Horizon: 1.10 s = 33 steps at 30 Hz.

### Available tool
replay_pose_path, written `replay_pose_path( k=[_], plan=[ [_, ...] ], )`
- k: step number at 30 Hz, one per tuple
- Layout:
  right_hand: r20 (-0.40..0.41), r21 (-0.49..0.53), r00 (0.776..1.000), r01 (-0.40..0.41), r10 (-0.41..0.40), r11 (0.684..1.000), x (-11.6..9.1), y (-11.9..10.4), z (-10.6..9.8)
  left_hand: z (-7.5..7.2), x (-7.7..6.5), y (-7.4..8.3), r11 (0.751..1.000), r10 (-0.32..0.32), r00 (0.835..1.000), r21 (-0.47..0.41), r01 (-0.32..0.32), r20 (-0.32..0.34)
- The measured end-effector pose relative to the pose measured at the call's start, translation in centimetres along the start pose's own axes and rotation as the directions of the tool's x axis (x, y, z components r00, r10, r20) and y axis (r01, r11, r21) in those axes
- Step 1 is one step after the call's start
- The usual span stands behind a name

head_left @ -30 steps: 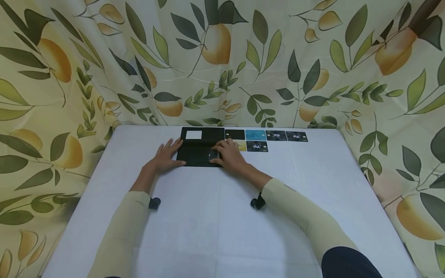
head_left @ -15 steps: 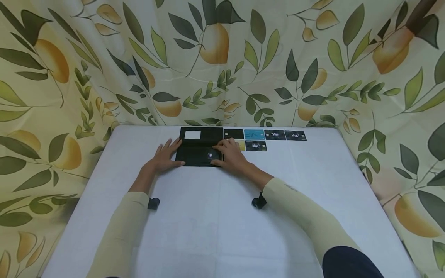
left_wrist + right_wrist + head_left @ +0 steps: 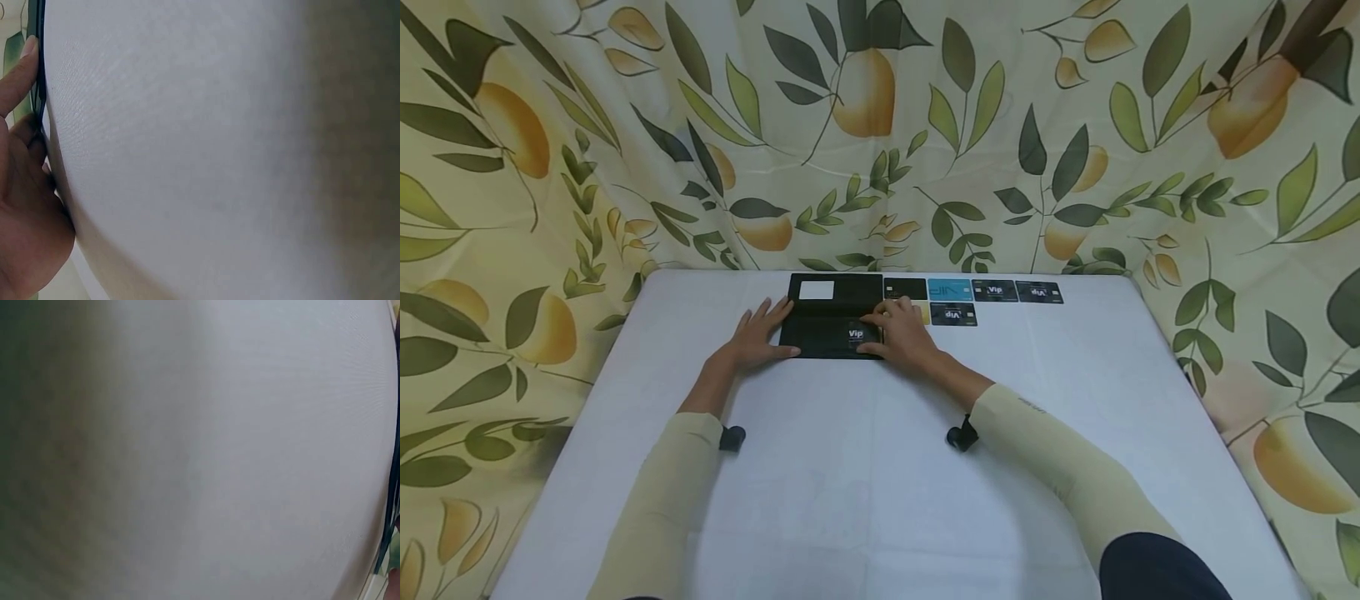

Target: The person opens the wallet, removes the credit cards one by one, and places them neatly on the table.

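Observation:
An unfolded black card holder (image 3: 816, 335) lies on the white table, with a white rectangle (image 3: 817, 290) on its far panel. On the right of its near panel sits a dark card (image 3: 856, 334) marked "Vip". My right hand (image 3: 906, 335) is curled at that end, index finger and thumb at the card's far and near sides; the palm hides the card's right part. My left hand (image 3: 751, 340) is spread at the left edge, fingers and thumb straight against the holder. The left wrist view shows the left hand (image 3: 31, 212) along the dark edge.
Right of the holder lie a black card (image 3: 905, 288), a blue card (image 3: 950, 290) and several dark "Vip" cards (image 3: 995, 291). A yellow card (image 3: 925, 313) is partly behind the right hand. A fruit-patterned curtain (image 3: 865, 167) hangs behind the table (image 3: 850, 483).
The right fingers have shifted slightly right, off the card's face, so its "Vip" print now shows clearly. The left hand and the holder have stayed in place.

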State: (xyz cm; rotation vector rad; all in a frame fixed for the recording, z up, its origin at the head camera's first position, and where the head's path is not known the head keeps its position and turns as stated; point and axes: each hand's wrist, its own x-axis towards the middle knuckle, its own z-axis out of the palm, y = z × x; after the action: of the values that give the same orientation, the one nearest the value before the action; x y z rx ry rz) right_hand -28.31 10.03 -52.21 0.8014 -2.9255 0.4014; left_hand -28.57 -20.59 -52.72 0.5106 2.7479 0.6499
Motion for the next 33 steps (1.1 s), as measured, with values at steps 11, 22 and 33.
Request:
replay_pose_path(
  k=[11,22,33],
  plan=[
    [-0.028,0.013,0.999,0.025,-0.025,1.000,0.1,0.0,0.1,0.0,0.1,-0.1,1.000,0.006,1.000,-0.010,-0.006,-0.002],
    [-0.042,0.009,0.999,0.005,-0.005,1.000,-0.5,1.1,-0.4,0.1,0.2,-0.2,1.000,-0.005,1.000,-0.008,0.005,0.000],
    [-0.034,0.034,0.999,0.014,-0.013,0.999,-1.4,3.2,-0.7,0.0,-0.1,0.0,1.000,0.008,1.000,-0.004,-0.008,-0.010]
  ],
)
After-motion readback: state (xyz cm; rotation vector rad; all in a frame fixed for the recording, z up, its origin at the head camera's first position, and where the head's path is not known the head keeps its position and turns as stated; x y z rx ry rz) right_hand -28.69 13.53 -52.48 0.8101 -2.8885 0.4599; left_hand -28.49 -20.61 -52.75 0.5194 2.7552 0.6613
